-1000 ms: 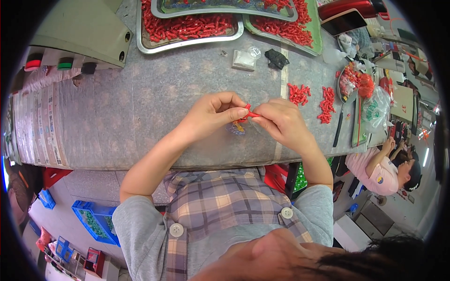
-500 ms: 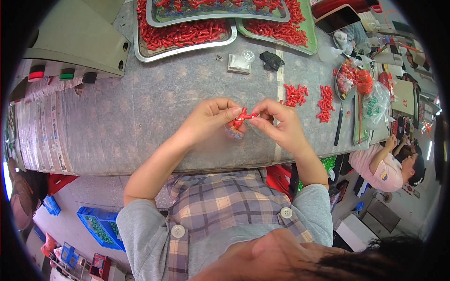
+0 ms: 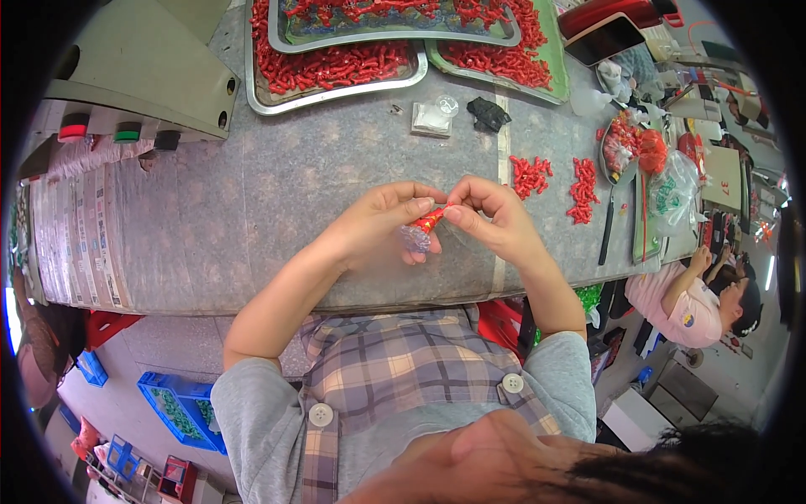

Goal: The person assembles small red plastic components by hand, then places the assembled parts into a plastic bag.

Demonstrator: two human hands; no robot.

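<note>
My left hand [image 3: 379, 220] has its thumb and fingers closed around a small red plastic figure [image 3: 431, 222] with gold-coloured marks. Its clear, bluish, flared end [image 3: 416, 239] points down and toward me, beside the curled lower fingers. My right hand [image 3: 497, 220] pinches the figure's upper right tip between thumb and forefinger; the fingertips hide that spot. Both hands meet just above the grey tabletop [image 3: 277, 227]. To their right lie two small heaps of red plastic pieces, a nearer heap [image 3: 530, 178] and a farther heap [image 3: 583, 191].
Metal trays [image 3: 340, 100] of red pieces stand at the back, one tray [image 3: 395, 40] stacked on top. A machine with buttons [image 3: 126, 133] is at the left. A black-handled tool [image 3: 606, 235], a plastic bag [image 3: 674, 197] and a co-worker [image 3: 680, 302] are at the right.
The red figure has turned in my left hand, so its clear end hangs lower and shows more. My right fingertips have moved slightly left, closer to my left hand.
</note>
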